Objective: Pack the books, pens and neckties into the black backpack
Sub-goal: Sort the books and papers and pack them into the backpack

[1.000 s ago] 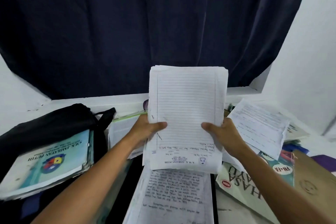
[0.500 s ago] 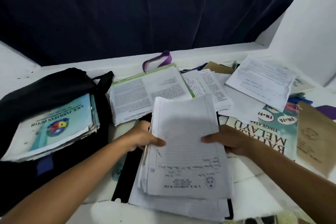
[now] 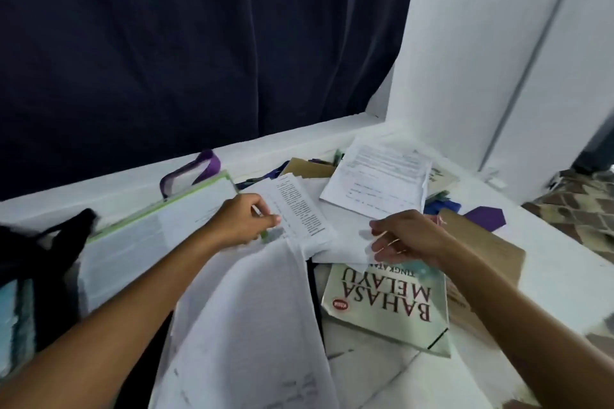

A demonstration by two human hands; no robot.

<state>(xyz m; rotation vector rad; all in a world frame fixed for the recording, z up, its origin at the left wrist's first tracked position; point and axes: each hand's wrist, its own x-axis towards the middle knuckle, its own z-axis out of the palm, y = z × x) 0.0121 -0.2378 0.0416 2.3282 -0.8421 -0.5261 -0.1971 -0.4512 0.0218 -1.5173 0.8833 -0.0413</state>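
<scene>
The black fabric backpack (image 3: 43, 262) lies at nine o'clock on the white bench (image 3: 548, 279). Just to its right lies the big open green-edged book (image 3: 149, 242). The pale "Bahasa Melayu" textbook (image 3: 388, 312) lies at four o'clock. The purple necktie (image 3: 486, 219) lies at two o'clock, behind the brown paper envelope (image 3: 491, 249).

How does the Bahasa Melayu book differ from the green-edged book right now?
The Bahasa Melayu book lies closed, cover up, at the right; the green-edged book lies open at the left, printed pages showing. The right hand hovers over the Bahasa Melayu book's far end with papers; the left hand is at the green-edged book's right edge. The green-edged book lies nearer the backpack. Both lie flat, unpacked.
</scene>
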